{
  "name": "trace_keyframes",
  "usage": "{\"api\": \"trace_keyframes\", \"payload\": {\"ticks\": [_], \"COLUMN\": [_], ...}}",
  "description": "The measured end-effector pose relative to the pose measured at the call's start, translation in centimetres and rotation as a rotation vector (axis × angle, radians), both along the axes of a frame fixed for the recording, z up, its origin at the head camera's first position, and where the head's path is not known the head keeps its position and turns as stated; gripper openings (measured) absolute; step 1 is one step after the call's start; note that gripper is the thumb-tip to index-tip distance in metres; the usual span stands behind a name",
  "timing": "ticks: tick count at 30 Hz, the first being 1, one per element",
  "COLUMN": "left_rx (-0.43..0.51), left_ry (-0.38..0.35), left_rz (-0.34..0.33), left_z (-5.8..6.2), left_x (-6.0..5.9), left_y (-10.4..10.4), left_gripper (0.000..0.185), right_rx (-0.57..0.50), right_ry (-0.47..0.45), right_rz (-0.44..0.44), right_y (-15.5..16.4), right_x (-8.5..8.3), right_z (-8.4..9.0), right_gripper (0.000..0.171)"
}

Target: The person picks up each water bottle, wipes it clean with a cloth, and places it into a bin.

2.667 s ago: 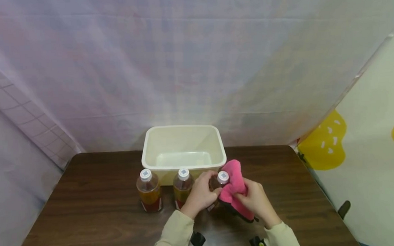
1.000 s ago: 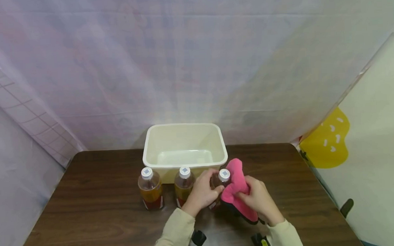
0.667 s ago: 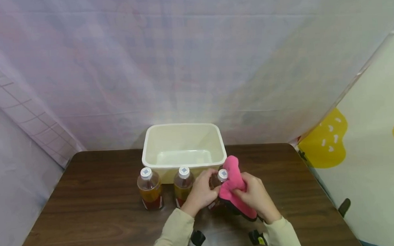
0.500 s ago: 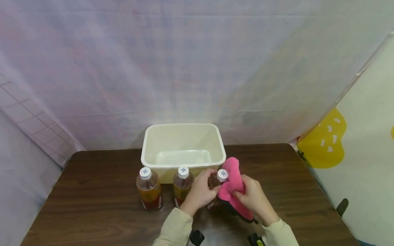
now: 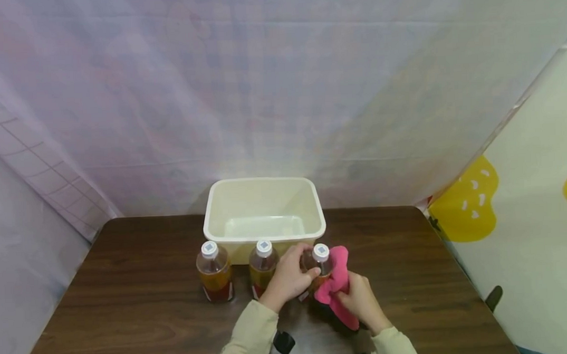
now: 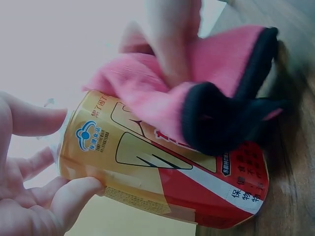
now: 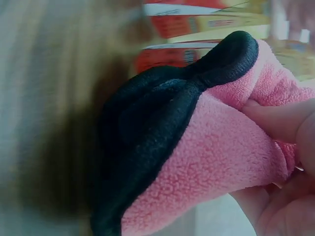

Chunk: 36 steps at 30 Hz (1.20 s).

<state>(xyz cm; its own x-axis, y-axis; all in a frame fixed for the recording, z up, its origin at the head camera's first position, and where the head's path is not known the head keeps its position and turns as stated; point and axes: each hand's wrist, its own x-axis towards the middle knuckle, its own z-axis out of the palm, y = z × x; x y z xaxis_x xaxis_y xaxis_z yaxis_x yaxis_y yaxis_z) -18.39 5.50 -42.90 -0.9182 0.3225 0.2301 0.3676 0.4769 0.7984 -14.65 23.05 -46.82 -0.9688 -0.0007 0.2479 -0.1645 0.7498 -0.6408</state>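
The cream rectangular plastic tub [image 5: 265, 199] stands at the far edge of the dark wood-grain table [image 5: 141, 289], and just on the near side of its right front corner is a white-capped drink bottle [image 6: 142, 164] with a gold-and-red label, upright or nearly so. The person's left hand [image 5: 290, 274], in front of the tub's right half, grips that bottle round its clear upper part, thumb on one side and fingers on the other. The right hand [image 5: 362, 302], nearer the person than the tub and to its right, pinches a bunched pink plush cloth [image 5: 338, 280] with thick black edging between thumb and fingers — the cloth lies against the bottle's label, covering part of the print. In the left wrist view the right hand is blurred. Two more bottles of the same kind stand upright on the near side of the tub: the left bottle [image 5: 215, 275] before its left front corner, the middle bottle [image 5: 263, 267] before its centre, close by the left hand. Behind the tub hangs a pale checked curtain [image 5: 261, 104]; well to its right, a light wall sheet [image 5: 538, 250] bears yellow shapes.
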Motion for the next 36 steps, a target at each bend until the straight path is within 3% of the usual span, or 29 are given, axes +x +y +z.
{"api": "trace_keyframes", "payload": {"ticks": [5, 11, 23, 31, 36], "left_rx": [0.013, 0.014, 0.025, -0.111, -0.065], "left_ry": [0.005, 0.009, -0.001, 0.151, 0.110], "left_rz": [-0.006, -0.003, 0.073, 0.217, 0.180], "left_z": [0.0, 0.0, 0.1, -0.5, -0.5], "left_x": [0.0, 0.1, 0.7, 1.0, 0.8], "left_y": [0.0, 0.0, 0.3, 1.5, 1.3], "left_gripper": [0.040, 0.040, 0.044, 0.057, 0.057], "right_rx": [0.004, 0.004, -0.002, -0.001, -0.009], "right_ry": [-0.030, -0.041, -0.032, -0.053, -0.051], "right_rz": [0.007, 0.007, -0.012, -0.019, -0.037], "right_y": [0.3, 0.4, 0.3, 0.5, 1.0], "right_x": [-0.1, -0.2, 0.0, 0.2, 0.7], "right_z": [-2.5, -3.5, -3.4, -2.8, -1.9], "right_gripper": [0.019, 0.019, 0.018, 0.018, 0.017]}}
